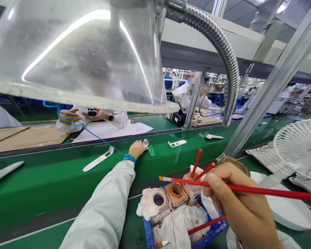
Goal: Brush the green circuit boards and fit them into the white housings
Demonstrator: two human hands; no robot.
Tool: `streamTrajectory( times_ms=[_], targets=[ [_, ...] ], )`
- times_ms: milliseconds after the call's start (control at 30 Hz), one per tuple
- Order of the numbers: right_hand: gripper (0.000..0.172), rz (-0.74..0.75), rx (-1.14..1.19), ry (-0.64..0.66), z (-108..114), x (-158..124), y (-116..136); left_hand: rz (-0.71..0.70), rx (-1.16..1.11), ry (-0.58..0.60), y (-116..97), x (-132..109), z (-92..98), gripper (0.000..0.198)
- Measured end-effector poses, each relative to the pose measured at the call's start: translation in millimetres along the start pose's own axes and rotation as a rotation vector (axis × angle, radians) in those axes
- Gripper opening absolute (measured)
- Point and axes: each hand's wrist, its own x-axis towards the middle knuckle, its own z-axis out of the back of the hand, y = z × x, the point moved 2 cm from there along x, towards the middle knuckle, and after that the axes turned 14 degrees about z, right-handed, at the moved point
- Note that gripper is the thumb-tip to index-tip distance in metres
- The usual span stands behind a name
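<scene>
**Red brush pinched over a tray, left hand beside a small green board**

Places here are told from the green conveyor belt (54,180). On its far side, at left, a co-worker's hands (79,114) hold a small black object, under a clear plastic hood (75,52) that hangs on a flexible metal hose (217,41). On the belt lies a long white plastic part (98,159). Further right, the person's left hand (137,149) rests on the belt, with a blue wrist strap (130,158) on a blue cord (98,138), probably worn against static. Its fingers curl down at a small pale piece (145,142), but I cannot tell if they pinch it. A green circuit board (151,150) lies just beside them. On the near side of the belt sits a blue tray (148,233) with two cloth-wrapped jars: one (158,200) looks dark inside, and one (176,193) has an orange mouth. Red brushes (197,162) stand among them, likely kept close for a short reach. The right hand (238,207) pinches a red-handled brush (248,188) between thumb and fingers, level above the tray. Beyond the belt, at far right, lies a white fan guard (300,148).
</scene>
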Motion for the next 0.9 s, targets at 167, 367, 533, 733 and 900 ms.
streamTrajectory(
  times_ms=[167, 367, 533, 733, 900],
  targets=[
    [0.024, -0.097, 0.166, -0.209, 9.4, -5.0, -1.6, 0.068, -0.285, 0.057, 12.1, -14.8, 21.6, 0.028],
    [0.019, -0.083, 0.241, -0.38, 25.1, -8.8, 11.2, 0.055, -0.818, 0.043, -0.5, -87.2, 78.2, 0.042],
    [0.017, -0.023, 0.3, -0.416, 31.5, -13.7, 30.3, 0.076, -1.119, 0.132, -21.3, -183.6, 115.7, 0.037],
    [0.02, 0.052, 0.346, -0.265, 28.4, -21.0, 55.6, 0.429, -1.42, 0.406, -30.4, -288.2, 135.1, 0.018],
    [0.019, 0.101, 0.373, -0.093, 22.3, -30.6, 67.7, 0.509, -1.441, 0.444, -38.7, -332.1, 142.8, 0.014]
  ],
)
